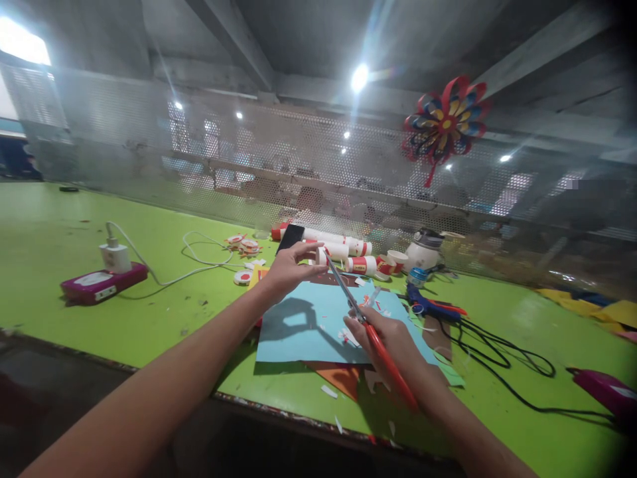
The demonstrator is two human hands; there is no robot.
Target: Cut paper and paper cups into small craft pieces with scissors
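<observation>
My left hand (pixel 291 271) pinches a small white paper cup (pixel 322 256) with a red marking, lifted above the far edge of a light blue paper sheet (pixel 293 342). My right hand (pixel 388 335) is wrapped round the red handles of a pair of scissors (pixel 345 287). The blade tips reach up to the cup's edge; whether they are cutting into it cannot be made out. White and red paper scraps (pixel 351 337) lie on the blue sheet under my hands, and an orange sheet (pixel 341 380) sticks out below it.
Red-and-white paper cups (pixel 361 266), some in long stacks, lie behind my hands near a black phone (pixel 290 239). To the right are a blue glue gun (pixel 430 305) with black cord and a lidded jar (pixel 424 251). A purple power strip (pixel 102 284) sits left; a mesh panel (pixel 298 153) stands behind.
</observation>
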